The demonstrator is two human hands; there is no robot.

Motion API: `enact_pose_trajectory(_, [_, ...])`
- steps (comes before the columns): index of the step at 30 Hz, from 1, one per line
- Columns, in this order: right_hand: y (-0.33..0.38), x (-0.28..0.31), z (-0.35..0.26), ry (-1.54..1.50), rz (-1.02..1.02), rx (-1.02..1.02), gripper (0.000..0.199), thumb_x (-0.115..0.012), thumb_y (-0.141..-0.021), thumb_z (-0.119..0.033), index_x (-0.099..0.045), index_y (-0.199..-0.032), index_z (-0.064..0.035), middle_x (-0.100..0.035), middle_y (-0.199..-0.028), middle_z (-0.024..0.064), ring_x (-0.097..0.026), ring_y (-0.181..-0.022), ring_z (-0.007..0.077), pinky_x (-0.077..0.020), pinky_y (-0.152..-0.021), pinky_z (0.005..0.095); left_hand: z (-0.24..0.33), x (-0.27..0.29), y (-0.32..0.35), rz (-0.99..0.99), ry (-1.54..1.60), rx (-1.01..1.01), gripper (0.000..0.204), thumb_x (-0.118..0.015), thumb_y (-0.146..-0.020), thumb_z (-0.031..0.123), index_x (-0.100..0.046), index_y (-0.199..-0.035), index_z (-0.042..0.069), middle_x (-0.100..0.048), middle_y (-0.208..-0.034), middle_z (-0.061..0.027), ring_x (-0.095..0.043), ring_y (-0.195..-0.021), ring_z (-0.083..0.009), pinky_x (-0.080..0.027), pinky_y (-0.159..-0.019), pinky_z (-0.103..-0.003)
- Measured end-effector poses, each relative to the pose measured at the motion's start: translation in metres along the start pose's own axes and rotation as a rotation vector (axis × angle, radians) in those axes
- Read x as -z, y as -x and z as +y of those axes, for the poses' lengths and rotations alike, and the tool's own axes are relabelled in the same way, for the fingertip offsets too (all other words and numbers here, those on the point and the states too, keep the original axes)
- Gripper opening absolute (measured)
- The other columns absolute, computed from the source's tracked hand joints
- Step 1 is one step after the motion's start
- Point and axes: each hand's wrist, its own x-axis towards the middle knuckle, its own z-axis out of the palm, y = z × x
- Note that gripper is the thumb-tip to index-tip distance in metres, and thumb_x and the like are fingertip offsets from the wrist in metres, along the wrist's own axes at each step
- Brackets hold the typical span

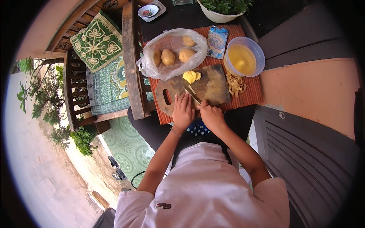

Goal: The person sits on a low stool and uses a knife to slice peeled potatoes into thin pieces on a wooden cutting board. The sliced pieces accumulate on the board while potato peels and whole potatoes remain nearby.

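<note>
Right at the fingertips, then: the left hand [183, 113] is laid palm-down over the near edge of the cutting board [215, 88], fingers close together and pointing away from the body, and from here I can't tell whether they pin anything beneath them. Over on the right, the right hand [211, 116] has its fingers wrapped round the handle of a knife [193, 96], the blade slanting away and leftward, just past the left fingertips. And there are the cut pieces — slim pale potato strips [191, 89] right beside the blade, just ahead of those left fingers, while a fanned cluster of yellow potato slices [191, 77] sits a little farther out on the wood, clear of both hands. Beyond the board's far edge, a clear plastic bag [146, 69] gapes open with whole potatoes [168, 57] inside. Off to the right, a heap of peelings [236, 85] lies beside the board, and behind it stands a translucent tub [259, 57] of yellowish liquid — a pale lump showing in it. A blue patterned phone [217, 41] rests between bag and tub, all on a red-orange striped mat [253, 97], with a leafy plant in a white pot [220, 16] at the back.
</note>
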Motion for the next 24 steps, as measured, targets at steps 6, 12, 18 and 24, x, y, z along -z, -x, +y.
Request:
enact_pose_trajectory(6, [0.003, -0.012, 0.000, 0.039, 0.086, -0.016, 0.032, -0.045, -0.098, -0.033, -0.047, -0.086, -0.0034, -0.062, -0.055, 0.0160, -0.066, -0.052, 0.0329, -0.0526, -0.046, 0.0436, 0.003, 0.005, -0.005, 0.008, 0.011, 0.006, 0.062, -0.065, -0.069, 0.011, -0.051, -0.126, -0.008, -0.047, -0.130, -0.0191, -0.043, -0.124, -0.0347, -0.025, -0.111, -0.056])
enact_pose_trajectory(12, [0.010, -0.005, -0.007, 0.117, 0.127, -0.020, 0.029, -0.047, -0.095, -0.032, -0.047, -0.084, -0.0054, -0.063, -0.055, 0.0125, -0.066, -0.050, 0.0279, -0.0529, -0.045, 0.0387, 0.000, 0.006, -0.004, 0.051, 0.036, 0.003, 0.058, -0.063, -0.070, 0.008, -0.052, -0.124, -0.007, -0.049, -0.128, -0.0172, -0.045, -0.122, -0.0337, -0.024, -0.111, -0.057])
enact_pose_trajectory(18, [0.015, -0.006, -0.004, 0.080, 0.152, 0.002, 0.026, -0.045, -0.096, -0.028, -0.049, -0.087, -0.0039, -0.061, -0.054, 0.0160, -0.064, -0.049, 0.0333, -0.0517, -0.045, 0.0437, -0.001, 0.007, -0.003, 0.042, 0.051, -0.005, 0.058, -0.063, -0.070, 0.008, -0.052, -0.124, -0.008, -0.049, -0.128, -0.0170, -0.046, -0.121, -0.0331, -0.023, -0.112, -0.057])
enact_pose_trajectory(24, [0.016, 0.000, -0.004, 0.038, 0.127, -0.021, 0.027, -0.045, -0.097, -0.028, -0.051, -0.085, -0.0038, -0.061, -0.054, 0.0158, -0.064, -0.050, 0.0353, -0.0518, -0.047, 0.0453, 0.001, 0.009, -0.003, 0.052, 0.066, 0.001, 0.057, -0.063, -0.070, 0.007, -0.052, -0.124, -0.008, -0.049, -0.130, -0.0169, -0.046, -0.121, -0.0327, -0.022, -0.112, -0.057])
